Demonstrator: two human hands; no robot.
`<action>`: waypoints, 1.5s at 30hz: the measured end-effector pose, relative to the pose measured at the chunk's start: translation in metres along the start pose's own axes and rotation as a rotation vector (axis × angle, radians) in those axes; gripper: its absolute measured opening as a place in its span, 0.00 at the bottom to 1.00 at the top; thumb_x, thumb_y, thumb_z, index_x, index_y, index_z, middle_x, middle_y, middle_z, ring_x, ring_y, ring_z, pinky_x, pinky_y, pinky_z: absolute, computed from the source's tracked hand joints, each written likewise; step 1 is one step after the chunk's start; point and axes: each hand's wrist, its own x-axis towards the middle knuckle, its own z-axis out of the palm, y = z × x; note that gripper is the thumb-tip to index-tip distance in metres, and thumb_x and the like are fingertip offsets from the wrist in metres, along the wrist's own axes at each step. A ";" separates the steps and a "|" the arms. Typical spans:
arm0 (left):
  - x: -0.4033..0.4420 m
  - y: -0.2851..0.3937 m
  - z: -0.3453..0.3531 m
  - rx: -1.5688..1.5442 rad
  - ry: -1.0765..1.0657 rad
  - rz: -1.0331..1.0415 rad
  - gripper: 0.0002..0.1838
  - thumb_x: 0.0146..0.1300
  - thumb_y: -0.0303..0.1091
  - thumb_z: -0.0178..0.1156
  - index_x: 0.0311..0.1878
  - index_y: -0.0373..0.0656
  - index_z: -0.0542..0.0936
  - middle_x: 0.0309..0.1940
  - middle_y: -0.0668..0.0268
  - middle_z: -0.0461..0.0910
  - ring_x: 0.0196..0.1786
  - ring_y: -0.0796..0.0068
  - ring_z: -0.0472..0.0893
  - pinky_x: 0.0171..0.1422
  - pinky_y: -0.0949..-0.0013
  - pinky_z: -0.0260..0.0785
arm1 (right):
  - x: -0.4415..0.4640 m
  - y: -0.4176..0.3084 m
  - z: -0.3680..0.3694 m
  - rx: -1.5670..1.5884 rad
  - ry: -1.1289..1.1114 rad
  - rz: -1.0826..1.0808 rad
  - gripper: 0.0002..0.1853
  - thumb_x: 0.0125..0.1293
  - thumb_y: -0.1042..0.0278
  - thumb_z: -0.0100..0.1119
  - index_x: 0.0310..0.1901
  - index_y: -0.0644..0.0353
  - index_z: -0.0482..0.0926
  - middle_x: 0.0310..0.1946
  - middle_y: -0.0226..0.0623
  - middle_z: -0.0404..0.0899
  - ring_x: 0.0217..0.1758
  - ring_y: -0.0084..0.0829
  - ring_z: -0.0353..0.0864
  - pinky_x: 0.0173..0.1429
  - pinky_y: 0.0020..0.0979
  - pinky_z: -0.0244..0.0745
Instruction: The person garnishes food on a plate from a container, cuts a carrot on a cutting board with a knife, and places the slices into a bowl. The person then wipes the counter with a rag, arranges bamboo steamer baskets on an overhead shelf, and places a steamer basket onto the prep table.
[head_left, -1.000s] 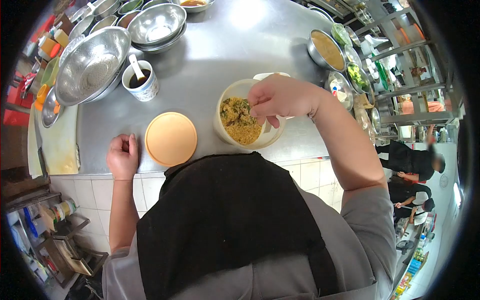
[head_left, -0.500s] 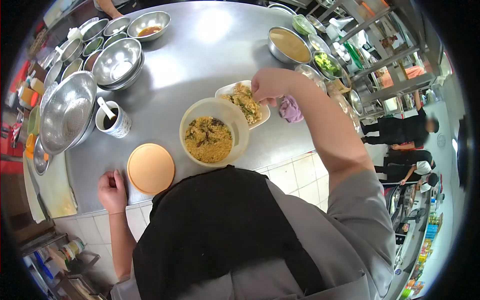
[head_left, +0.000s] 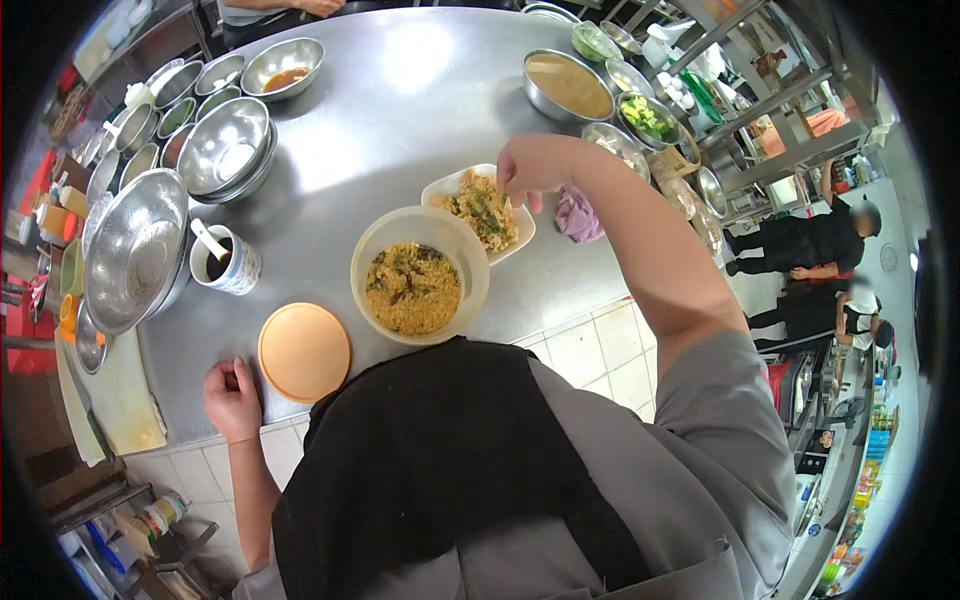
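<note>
Head view shows your right hand (head_left: 530,178) at the right edge of the white dish (head_left: 524,238), far nearer to it than your left. From that hand the dish lies leftward and slightly toward you, its long axis seeming to slant from far left to near right, behind the round tub (head_left: 476,272). Your right fingers bunch downward; whether they pinch food can't be told. Your left hand (head_left: 232,402) lies half-curled beside the orange lid (head_left: 305,352), its grip unclear.

commercial kitchen: steel counter (head_left: 400,120), bowls (head_left: 222,148)
</note>
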 end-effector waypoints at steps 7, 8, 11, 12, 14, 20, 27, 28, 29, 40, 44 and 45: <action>0.000 0.001 0.000 -0.018 -0.004 -0.021 0.13 0.69 0.39 0.66 0.32 0.42 0.81 0.23 0.65 0.76 0.25 0.70 0.74 0.33 0.63 0.70 | 0.018 0.025 0.003 0.079 0.138 -0.128 0.08 0.60 0.67 0.66 0.38 0.62 0.86 0.28 0.33 0.86 0.25 0.25 0.82 0.31 0.30 0.76; 0.000 0.001 0.000 -0.024 -0.014 -0.034 0.12 0.69 0.39 0.67 0.32 0.42 0.82 0.23 0.65 0.76 0.24 0.70 0.74 0.32 0.64 0.69 | 0.021 0.028 0.006 0.100 0.161 -0.136 0.08 0.60 0.67 0.66 0.37 0.62 0.86 0.28 0.33 0.86 0.25 0.24 0.80 0.31 0.30 0.76; 0.000 0.001 0.000 -0.027 -0.007 -0.018 0.12 0.68 0.39 0.67 0.32 0.42 0.82 0.23 0.65 0.76 0.24 0.70 0.74 0.32 0.63 0.69 | 0.028 0.034 0.014 0.237 0.214 -0.057 0.10 0.58 0.63 0.68 0.38 0.58 0.88 0.31 0.35 0.88 0.30 0.29 0.86 0.37 0.32 0.80; 0.001 0.001 0.000 -0.020 0.003 -0.008 0.12 0.68 0.39 0.67 0.32 0.42 0.82 0.23 0.65 0.76 0.24 0.70 0.74 0.32 0.63 0.70 | 0.030 0.036 0.020 0.197 0.269 -0.086 0.11 0.58 0.62 0.69 0.39 0.58 0.88 0.32 0.36 0.88 0.31 0.29 0.86 0.39 0.32 0.81; 0.001 0.004 -0.001 -0.004 0.020 0.018 0.12 0.68 0.39 0.67 0.32 0.42 0.82 0.23 0.65 0.76 0.24 0.70 0.74 0.32 0.63 0.70 | 0.033 0.042 0.033 0.122 0.377 -0.141 0.12 0.57 0.61 0.70 0.40 0.58 0.88 0.32 0.37 0.88 0.33 0.31 0.86 0.42 0.32 0.81; 0.000 -0.003 0.001 0.038 -0.014 0.020 0.12 0.68 0.39 0.67 0.32 0.43 0.82 0.24 0.64 0.78 0.26 0.68 0.78 0.33 0.62 0.72 | 0.004 0.010 0.025 0.123 0.606 -0.231 0.12 0.61 0.61 0.67 0.42 0.59 0.88 0.33 0.39 0.89 0.35 0.34 0.87 0.44 0.34 0.81; 0.001 0.002 -0.001 0.053 0.008 0.015 0.13 0.67 0.43 0.68 0.30 0.45 0.82 0.21 0.65 0.78 0.25 0.66 0.77 0.32 0.62 0.71 | -0.044 -0.117 0.071 -0.355 0.148 -0.719 0.07 0.60 0.71 0.63 0.36 0.63 0.87 0.30 0.45 0.86 0.33 0.37 0.85 0.40 0.38 0.79; 0.001 0.002 -0.001 0.041 0.013 0.007 0.13 0.67 0.43 0.68 0.30 0.45 0.82 0.21 0.65 0.78 0.24 0.66 0.77 0.32 0.62 0.71 | -0.036 -0.124 0.085 -0.557 0.137 -0.770 0.07 0.59 0.72 0.62 0.35 0.63 0.87 0.30 0.46 0.86 0.32 0.40 0.85 0.39 0.40 0.79; 0.001 0.001 0.000 0.034 0.018 0.011 0.13 0.67 0.42 0.68 0.30 0.45 0.82 0.21 0.65 0.78 0.24 0.66 0.77 0.32 0.62 0.71 | -0.033 -0.128 0.095 -0.574 0.134 -0.698 0.07 0.58 0.73 0.61 0.34 0.63 0.87 0.31 0.46 0.86 0.33 0.42 0.85 0.40 0.42 0.80; 0.000 -0.001 0.000 -0.007 0.006 0.031 0.15 0.71 0.41 0.64 0.31 0.40 0.81 0.22 0.64 0.77 0.25 0.70 0.74 0.32 0.64 0.69 | -0.018 -0.129 0.137 -0.543 0.093 -0.643 0.09 0.58 0.75 0.56 0.31 0.64 0.88 0.33 0.52 0.86 0.37 0.51 0.87 0.43 0.48 0.82; 0.000 0.001 0.000 -0.001 -0.014 -0.003 0.15 0.71 0.41 0.65 0.31 0.41 0.81 0.21 0.65 0.76 0.24 0.70 0.73 0.32 0.64 0.69 | -0.026 -0.120 0.107 -0.599 0.091 -0.745 0.07 0.57 0.71 0.59 0.32 0.61 0.87 0.30 0.47 0.84 0.36 0.50 0.85 0.43 0.46 0.80; 0.000 0.002 -0.001 0.007 -0.018 -0.012 0.15 0.71 0.41 0.65 0.31 0.41 0.81 0.21 0.65 0.76 0.24 0.70 0.73 0.32 0.64 0.69 | -0.040 -0.117 0.091 -0.501 0.168 -0.787 0.07 0.57 0.70 0.61 0.33 0.60 0.87 0.29 0.46 0.84 0.36 0.49 0.84 0.43 0.45 0.80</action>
